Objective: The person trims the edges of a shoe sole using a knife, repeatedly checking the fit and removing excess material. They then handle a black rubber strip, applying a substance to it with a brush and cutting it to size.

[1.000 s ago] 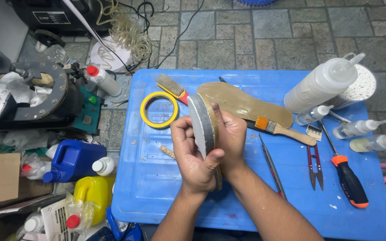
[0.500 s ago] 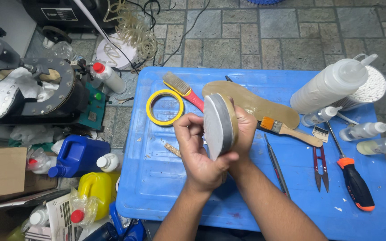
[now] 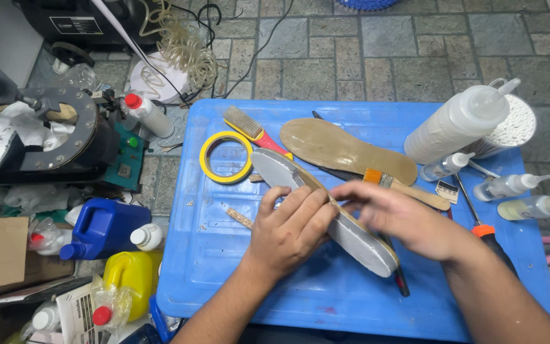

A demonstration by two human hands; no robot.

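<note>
Both hands share the grip on a grey shoe sole (image 3: 326, 210), held flat and slanting just above the blue counter (image 3: 211, 255). The left hand (image 3: 291, 229) pinches the sole's near edge, fingers curled over its top and thumb beneath. The right hand (image 3: 402, 220) lies over the sole's right part, blurred; its fingers seem to close on the edge, though how tightly cannot be told. Just left of the left hand lies a small stick (image 3: 240, 218). Farther back on the counter sit a yellow tape roll (image 3: 206, 167), a red-handled brush (image 3: 253, 130), a tan insole (image 3: 345, 148) and a paintbrush (image 3: 402, 186). At the far right stand a large white squeeze bottle (image 3: 459, 121) and smaller bottles (image 3: 510, 186). Off the counter to the left are a blue jug (image 3: 100, 226) and a yellow jug (image 3: 128, 274).
</note>
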